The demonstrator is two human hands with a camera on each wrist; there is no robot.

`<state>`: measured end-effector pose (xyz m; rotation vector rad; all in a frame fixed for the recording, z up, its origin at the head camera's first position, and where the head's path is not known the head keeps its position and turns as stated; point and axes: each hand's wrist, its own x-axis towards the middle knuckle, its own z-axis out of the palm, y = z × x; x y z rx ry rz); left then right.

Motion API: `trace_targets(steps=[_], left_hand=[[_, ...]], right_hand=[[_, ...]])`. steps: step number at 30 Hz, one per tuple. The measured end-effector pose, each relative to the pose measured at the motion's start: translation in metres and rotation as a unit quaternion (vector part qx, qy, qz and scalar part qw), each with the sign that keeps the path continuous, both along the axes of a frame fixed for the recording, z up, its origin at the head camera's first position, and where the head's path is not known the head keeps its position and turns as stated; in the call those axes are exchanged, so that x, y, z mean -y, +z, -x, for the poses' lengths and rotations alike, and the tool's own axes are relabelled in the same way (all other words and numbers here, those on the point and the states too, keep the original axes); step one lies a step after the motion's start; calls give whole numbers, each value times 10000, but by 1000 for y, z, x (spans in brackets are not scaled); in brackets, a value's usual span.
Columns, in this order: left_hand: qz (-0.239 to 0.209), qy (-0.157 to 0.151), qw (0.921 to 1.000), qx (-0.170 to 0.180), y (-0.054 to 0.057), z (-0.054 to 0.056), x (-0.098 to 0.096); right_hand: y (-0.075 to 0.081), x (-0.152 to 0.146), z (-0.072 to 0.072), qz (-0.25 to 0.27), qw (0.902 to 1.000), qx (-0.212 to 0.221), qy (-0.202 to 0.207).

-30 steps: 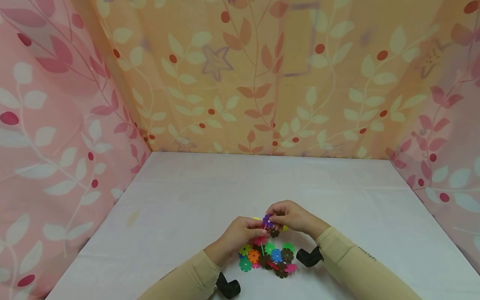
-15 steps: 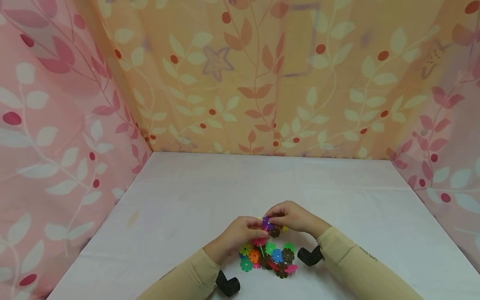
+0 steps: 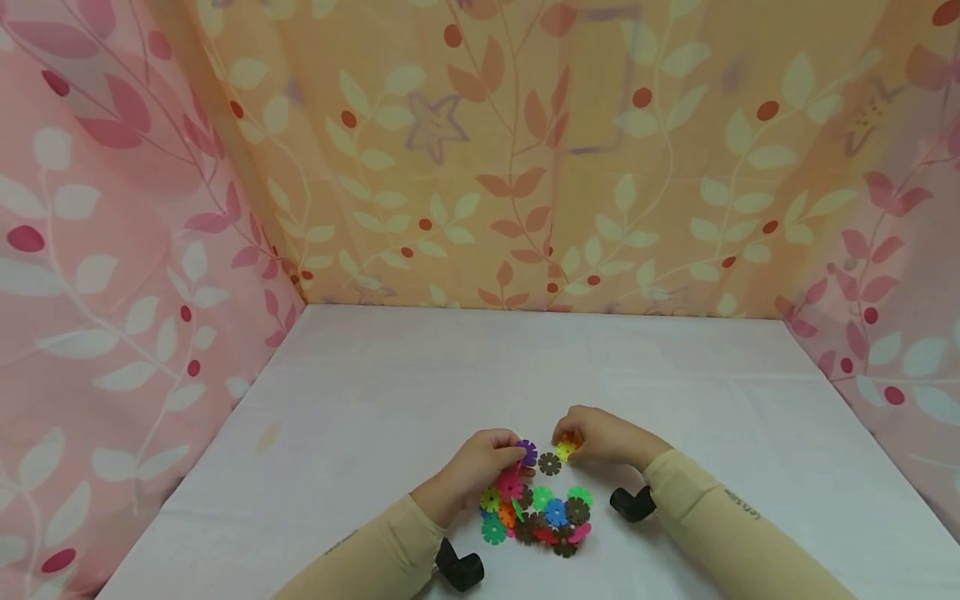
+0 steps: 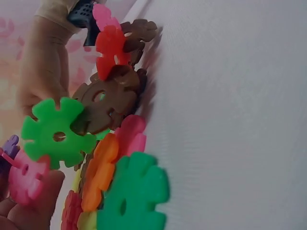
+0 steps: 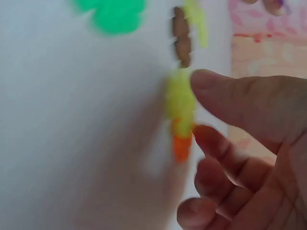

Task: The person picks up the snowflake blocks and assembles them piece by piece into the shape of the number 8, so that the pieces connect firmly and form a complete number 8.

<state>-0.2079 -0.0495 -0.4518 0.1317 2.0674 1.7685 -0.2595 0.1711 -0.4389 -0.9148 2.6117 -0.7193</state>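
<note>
Over tabletop (image 3: 420, 367), left fingers (image 3: 507, 456) pinching notched purple disc (image 3: 529, 452), right fingers (image 5: 213, 87) parted near yellow disc (image 5: 179, 98)

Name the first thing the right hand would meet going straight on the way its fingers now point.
Most likely the yellow flower piece beside the orange piece, just ahead of the right hand. Depth is unclear there, and the fingers may already touch it.
</note>
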Motion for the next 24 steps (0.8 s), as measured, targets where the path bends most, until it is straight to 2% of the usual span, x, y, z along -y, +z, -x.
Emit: trace_targets(steps=[3,6,10,15,18,24], left_hand=[[221,51,9997,-54,-1,1,1],[342,67,9993,-96,-1,3,3],[176,69,9998,-18,-1,3,4],[-239,92,9995,186,-2,2,5],[-348,102,9991,222,-2,2,5],[-391,93,9990,208,-2,1,5]], right_hand=[[-6,-2,3,-267,9995,-153,-28],[-9,-2,4,-250,9992,-258,-157],[-6,0,2,237,9992,-223,-225],[2,9,-3,1051,9922,-637,210],[6,14,-7,1227,9885,-815,350],[10,20,-13,1270,9887,-725,326]])
